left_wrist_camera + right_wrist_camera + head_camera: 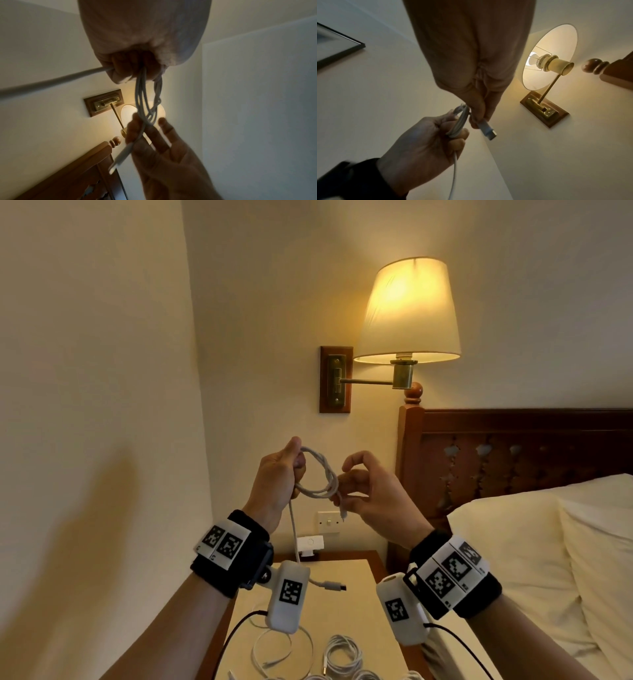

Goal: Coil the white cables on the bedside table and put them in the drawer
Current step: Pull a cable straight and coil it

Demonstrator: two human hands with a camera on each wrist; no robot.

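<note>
**Securing the coil: tail end being wrapped round the loops**

While the left hand (278,474) grips one side of the white cable (317,474) coil in a closed fist, the loops stand in the air between both hands, raised in front of the wall, above the table (346,607). One free length drops from the left fist down toward the table, its plug end (334,586) hanging just above the top. Right hand (368,491): thumb and forefinger pinch the other end of the cable just behind its connector (488,132), other fingers spread loose.

Judgement: coiling is nearly done; this step is tucking the short end round the bundle. To do it well, keep the left fist tight so loops don't spring apart, pass the connector through the loop centre and pull snug, not hard, so no kink forms at the plug. Deal with the hanging length too, or it will snag.

More white cables (342,652) lie coiled and loose on the table near edge, not yet stowed. Drawer not in view. Wall lamp (409,309) lit, bed (534,559) at right.
</note>
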